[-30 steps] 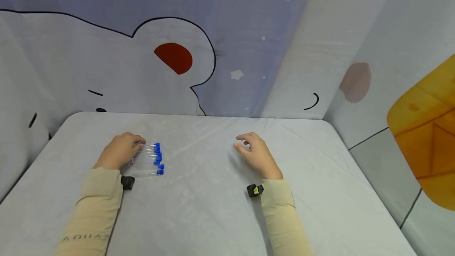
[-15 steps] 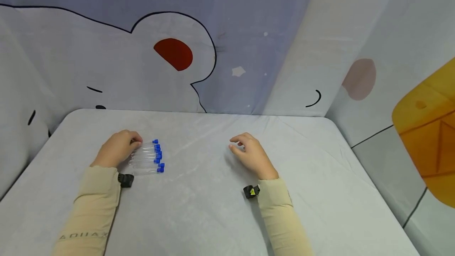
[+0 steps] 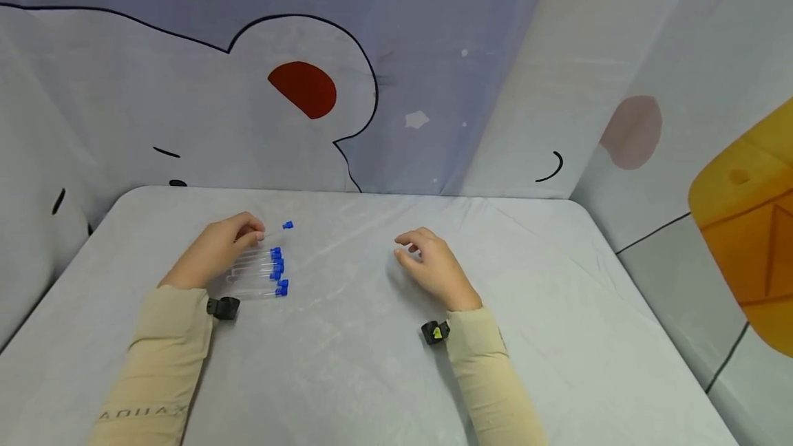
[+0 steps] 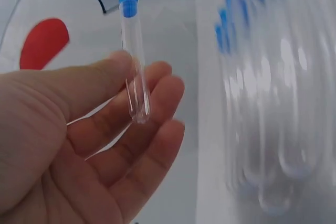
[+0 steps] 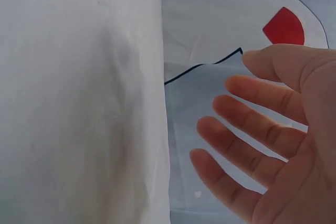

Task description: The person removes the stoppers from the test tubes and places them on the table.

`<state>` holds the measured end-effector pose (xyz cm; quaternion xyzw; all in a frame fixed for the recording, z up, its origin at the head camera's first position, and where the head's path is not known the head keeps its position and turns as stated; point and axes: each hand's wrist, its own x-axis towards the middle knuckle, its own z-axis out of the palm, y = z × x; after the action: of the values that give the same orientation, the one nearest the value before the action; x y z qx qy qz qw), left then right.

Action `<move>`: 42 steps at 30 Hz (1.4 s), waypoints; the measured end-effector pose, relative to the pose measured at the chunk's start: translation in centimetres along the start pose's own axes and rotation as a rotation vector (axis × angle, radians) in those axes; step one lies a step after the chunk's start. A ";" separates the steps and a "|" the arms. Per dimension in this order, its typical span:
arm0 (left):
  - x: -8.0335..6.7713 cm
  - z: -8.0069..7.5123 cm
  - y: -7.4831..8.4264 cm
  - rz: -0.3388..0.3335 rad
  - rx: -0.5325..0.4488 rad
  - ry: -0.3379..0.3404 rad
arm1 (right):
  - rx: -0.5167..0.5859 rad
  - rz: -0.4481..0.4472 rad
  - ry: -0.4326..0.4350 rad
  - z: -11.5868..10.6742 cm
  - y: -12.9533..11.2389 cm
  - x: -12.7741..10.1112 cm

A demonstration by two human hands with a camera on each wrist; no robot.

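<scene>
In the left wrist view, a clear test tube (image 4: 134, 38) with a blue cap is pinched between the thumb and fingers of my left hand (image 3: 213, 251). Its capped end points away to the right in the head view. Just below that hand, several more clear test tubes (image 3: 257, 292) with blue caps lie side by side on the table; they look blurred at the right of the left wrist view. My right hand (image 3: 441, 272) hovers over the table with loosely bent fingers and holds nothing, as the right wrist view also shows.
A white cloth covers the table (image 3: 347, 363), whose far edge meets a printed curtain (image 3: 427, 74). Another curtain panel with an orange print (image 3: 756, 239) hangs along the right side. Small black wrist cameras sit at both cuffs.
My left hand has taken one test tube from the row and lifted it up and away from the others. My right hand has drifted slightly left.
</scene>
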<state>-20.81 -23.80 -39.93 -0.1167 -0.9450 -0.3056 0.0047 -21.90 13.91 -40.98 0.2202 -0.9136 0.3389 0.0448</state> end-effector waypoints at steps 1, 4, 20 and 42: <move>0.0 0.0 0.3 0.003 -0.026 -0.015 | 0.003 -0.010 0.006 0.0 -0.1 0.0; 0.1 0.1 1.4 0.025 -0.084 -0.050 | 0.027 -0.047 0.031 0.2 -0.4 0.2; -0.3 1.2 5.9 0.160 -0.197 -0.149 | 0.217 -0.128 0.014 1.1 -2.6 -0.2; -0.7 2.1 8.3 0.258 -0.187 -0.236 | 0.200 -0.236 -0.106 1.6 -4.2 -0.5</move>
<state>-18.10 -16.16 -36.93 -0.2716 -0.8838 -0.3729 -0.0780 -19.55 10.24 -39.81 0.3468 -0.8441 0.4086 0.0138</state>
